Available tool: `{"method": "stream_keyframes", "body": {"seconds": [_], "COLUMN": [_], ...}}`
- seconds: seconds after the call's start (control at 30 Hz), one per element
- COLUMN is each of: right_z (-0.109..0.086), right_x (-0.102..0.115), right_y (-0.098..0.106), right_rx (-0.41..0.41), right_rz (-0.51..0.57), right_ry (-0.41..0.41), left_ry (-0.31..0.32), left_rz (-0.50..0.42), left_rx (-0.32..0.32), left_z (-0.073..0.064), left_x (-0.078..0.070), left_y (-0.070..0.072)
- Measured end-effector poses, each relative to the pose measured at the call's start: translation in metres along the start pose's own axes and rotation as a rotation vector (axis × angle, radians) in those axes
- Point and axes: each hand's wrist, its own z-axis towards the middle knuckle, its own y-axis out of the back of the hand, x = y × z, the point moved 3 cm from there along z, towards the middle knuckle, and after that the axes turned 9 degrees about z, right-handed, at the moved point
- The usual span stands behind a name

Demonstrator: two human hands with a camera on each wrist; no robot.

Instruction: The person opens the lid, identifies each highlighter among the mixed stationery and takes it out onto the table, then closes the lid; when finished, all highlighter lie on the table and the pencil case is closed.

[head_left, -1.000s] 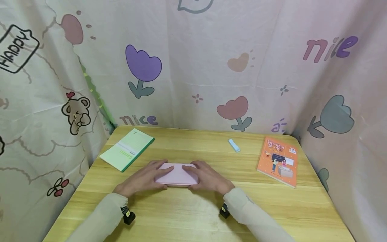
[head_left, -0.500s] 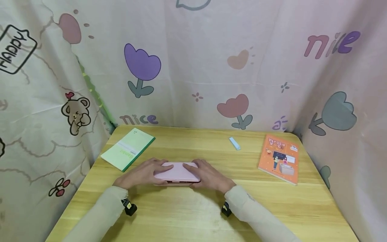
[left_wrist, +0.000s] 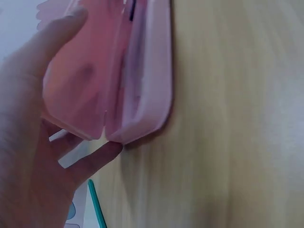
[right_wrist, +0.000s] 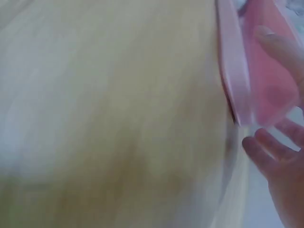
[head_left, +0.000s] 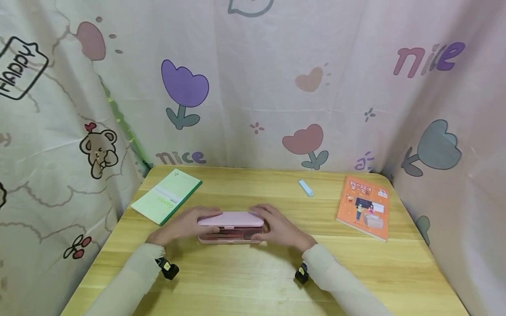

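Observation:
A pink pencil case (head_left: 233, 240) lies across the middle of the table, its lid (head_left: 231, 218) raised and tipped back. Dark, slender items show inside the case, too small to make out. At the left end my left hand (head_left: 186, 226) grips the lid, with the thumb on its inner face and the other fingers behind and at the case's end. My right hand (head_left: 282, 229) holds the opposite end in much the same way; its thumb lies against the inside of the lid (right_wrist: 273, 71) in the right wrist view, fingers spread past the end.
A green notebook (head_left: 168, 195) lies at the back left. Toward the back right are a small light-blue bar-shaped item (head_left: 306, 188) and an orange book (head_left: 363, 208). A printed curtain (head_left: 245, 87) hangs behind the wooden table (head_left: 237, 281).
The pencil case went from closed to open, its lid swinging up and back. Both thumbs shifted from the top of the lid to its inner side, and the hands moved slightly apart.

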Motion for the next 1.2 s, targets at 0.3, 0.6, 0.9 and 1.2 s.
{"method": "stream_keyframes", "body": {"seconds": [0.3, 0.6, 0.9, 1.2], "right_z": [-0.013, -0.009, -0.002, 0.002], "right_x": [-0.008, -0.006, -0.007, -0.007], "right_y": [0.019, 0.003, 0.004, 0.008], "right_rx": [-0.170, -0.025, -0.044, -0.082], "right_rz": [0.186, 0.023, 0.037, 0.071], "right_ry": [0.077, 0.157, 0.078, 0.052], "left_ry": [0.125, 0.120, 0.183, 0.052], "left_rz": [-0.146, -0.212, -0.382, -0.126], "left_rx": [-0.038, -0.121, -0.359, -0.252], "left_z": [0.006, 0.003, -0.030, -0.025], "left_x": [0.010, 0.015, 0.030, 0.018], "left_y": [0.013, 0.015, 0.010, -0.010]}}
